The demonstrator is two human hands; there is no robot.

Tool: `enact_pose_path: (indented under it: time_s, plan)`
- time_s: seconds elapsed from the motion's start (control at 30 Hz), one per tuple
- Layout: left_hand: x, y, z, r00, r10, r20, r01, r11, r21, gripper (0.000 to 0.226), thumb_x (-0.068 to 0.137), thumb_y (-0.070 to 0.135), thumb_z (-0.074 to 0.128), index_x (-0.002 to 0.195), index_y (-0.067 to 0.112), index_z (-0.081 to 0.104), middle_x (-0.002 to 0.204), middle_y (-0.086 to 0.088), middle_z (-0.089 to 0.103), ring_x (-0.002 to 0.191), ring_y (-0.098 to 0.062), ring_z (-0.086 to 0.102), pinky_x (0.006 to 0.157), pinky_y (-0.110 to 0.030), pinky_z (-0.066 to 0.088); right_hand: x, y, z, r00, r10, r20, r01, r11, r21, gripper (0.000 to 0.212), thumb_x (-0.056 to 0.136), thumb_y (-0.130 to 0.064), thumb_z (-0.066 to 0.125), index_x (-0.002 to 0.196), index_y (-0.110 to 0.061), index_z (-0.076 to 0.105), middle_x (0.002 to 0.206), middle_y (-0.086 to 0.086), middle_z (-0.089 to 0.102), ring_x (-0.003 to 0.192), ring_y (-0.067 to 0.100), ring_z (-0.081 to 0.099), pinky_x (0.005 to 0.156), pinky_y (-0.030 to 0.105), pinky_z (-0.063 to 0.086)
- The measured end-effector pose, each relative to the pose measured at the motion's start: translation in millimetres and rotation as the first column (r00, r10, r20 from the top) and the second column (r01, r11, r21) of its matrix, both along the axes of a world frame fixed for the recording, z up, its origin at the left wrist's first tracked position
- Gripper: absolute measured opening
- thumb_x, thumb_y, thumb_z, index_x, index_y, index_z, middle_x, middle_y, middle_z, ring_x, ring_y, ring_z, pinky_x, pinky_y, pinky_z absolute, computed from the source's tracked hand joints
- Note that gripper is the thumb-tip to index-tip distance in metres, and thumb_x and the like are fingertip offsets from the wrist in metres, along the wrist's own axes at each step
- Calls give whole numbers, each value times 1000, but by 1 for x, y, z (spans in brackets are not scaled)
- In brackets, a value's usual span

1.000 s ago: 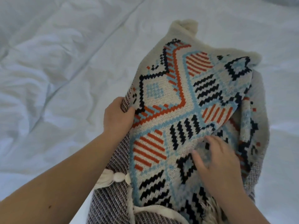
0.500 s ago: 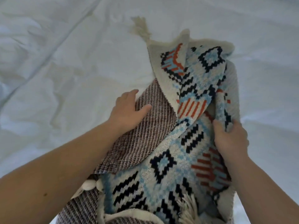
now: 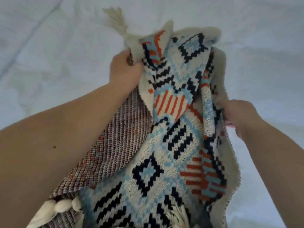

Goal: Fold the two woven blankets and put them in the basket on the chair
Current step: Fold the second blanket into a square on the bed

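Head cam: L hand [image 3: 125,69] fingers curled tight round a cream corner of the patterned blanket [image 3: 174,137], just below a cream tassel [image 3: 116,18] that sticks up past the grip. R hand [image 3: 238,116] fingers wrapped round the blanket's right edge, fabric bunched in the grip; fingertips mostly hidden behind the cloth. Both forearms reach in from the bottom corners w/ the blanket held up between them, above a white bedsheet [image 3: 49,55]. Blanket is a knit w/ cream ground, navy stepped diamonds and zigzags, light-blue bands, orange-red stripes; plain cream border. Its underside, showing by the L forearm, is a brownish diagonal weave [image 3: 118,142]. More cream tassels [image 3: 62,206] hang at bottom left, a fringe [image 3: 176,214] at bottom centre. Whether the brown weave is a 2nd blanket or the reverse: can't tell.
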State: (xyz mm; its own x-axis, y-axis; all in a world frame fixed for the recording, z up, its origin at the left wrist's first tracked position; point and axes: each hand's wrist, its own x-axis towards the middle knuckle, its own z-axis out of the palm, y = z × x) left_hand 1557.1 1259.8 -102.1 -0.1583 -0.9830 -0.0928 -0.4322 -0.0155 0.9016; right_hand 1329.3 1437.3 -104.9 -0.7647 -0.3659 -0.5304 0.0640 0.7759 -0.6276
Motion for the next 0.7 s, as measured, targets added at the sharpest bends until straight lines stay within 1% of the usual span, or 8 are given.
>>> enact_pose_path:
  time_s: [0.1,0.13,0.17,0.27,0.37,0.5,0.6,0.7]
  plan:
    - [24,-22,11,971,235,48,-205,915,-349,31,87,19,47,108,13,69,97,2,72,90,-11,64,75,-18,50,-63,18,-29,943,-172,-286,148,984,-104,28,74,-34,55,71,-7,50,71,16,44,61,23,38,54,41,33]
    - [33,-30,11,957,272,99,-213,893,-396,32,90,22,45,113,12,65,100,1,69,90,-13,62,70,-14,45,-87,28,-45,919,-191,-344,168,981,-96,39,76,-44,54,73,-5,48,70,21,45,57,25,39,48,67,40]
    - [40,-37,6,936,288,203,-189,897,-401,33,93,24,43,117,11,62,101,1,64,90,-13,57,67,-17,41,-114,38,-65,904,-190,-382,165,981,-98,47,79,-50,52,76,-3,49,68,22,45,54,29,42,54,43,52]
    - [51,-45,-15,878,65,474,22,984,-176,29,91,18,41,117,12,53,109,-7,51,94,-19,51,78,-28,45,-78,35,-44,903,-157,-400,138,988,-75,38,81,-43,45,66,-9,47,61,13,45,58,38,51,55,40,44]
    - [43,-40,-17,954,-60,292,72,997,-30,25,95,7,41,99,27,55,98,5,55,85,-11,55,67,-4,42,-6,14,-2,894,-50,-446,32,998,-49,38,78,-39,47,67,-3,47,60,8,38,58,27,35,53,36,32]
    - [18,-35,6,942,-140,306,189,972,-137,35,100,16,45,134,17,54,105,-2,63,82,-15,63,75,-32,57,42,-17,24,879,272,-392,-334,937,-100,24,98,-26,50,75,-18,50,71,-6,50,65,15,45,56,24,39]
    - [0,-21,22,727,-294,621,533,811,-240,46,99,17,48,144,23,43,97,5,58,74,-11,57,72,-27,56,63,-39,32,823,547,-154,-566,814,-132,12,101,-32,51,103,-23,59,91,-13,61,75,1,56,55,4,44]
    - [-11,-10,14,332,-583,741,689,687,232,73,100,54,44,160,34,6,151,-17,41,133,-36,45,107,-50,43,63,-49,27,824,561,84,-539,821,-189,20,102,-32,50,116,-27,63,110,-7,65,92,15,68,74,37,61]
